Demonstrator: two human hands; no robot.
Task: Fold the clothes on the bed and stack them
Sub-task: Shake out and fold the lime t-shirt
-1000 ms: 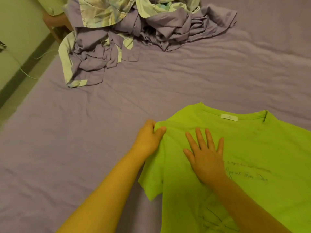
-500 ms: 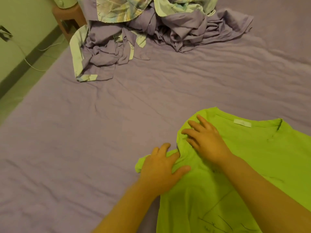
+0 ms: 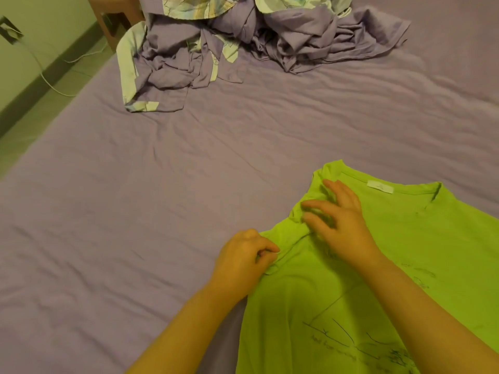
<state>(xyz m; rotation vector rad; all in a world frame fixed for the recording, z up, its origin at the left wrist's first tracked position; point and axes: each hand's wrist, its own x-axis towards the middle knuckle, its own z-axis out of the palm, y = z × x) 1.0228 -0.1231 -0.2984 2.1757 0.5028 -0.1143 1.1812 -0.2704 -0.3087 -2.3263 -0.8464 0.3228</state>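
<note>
1. Green T-shirt (image 3: 405, 265) lies flat on purple bed sheet (image 3: 135, 238).
2. Left hand (image 3: 243, 257) pinches the shirt's left edge.
3. Right hand (image 3: 340, 225), fingers spread, rests on the shoulder area.
4. Crumpled purple bedding (image 3: 243, 44) at far end.

A lime-green T-shirt (image 3: 405, 252) lies flat on the bed, neck hole toward the far side, white label inside the collar, dark line print on its front. Its left sleeve is bunched and folded inward over the shoulder.
</note>
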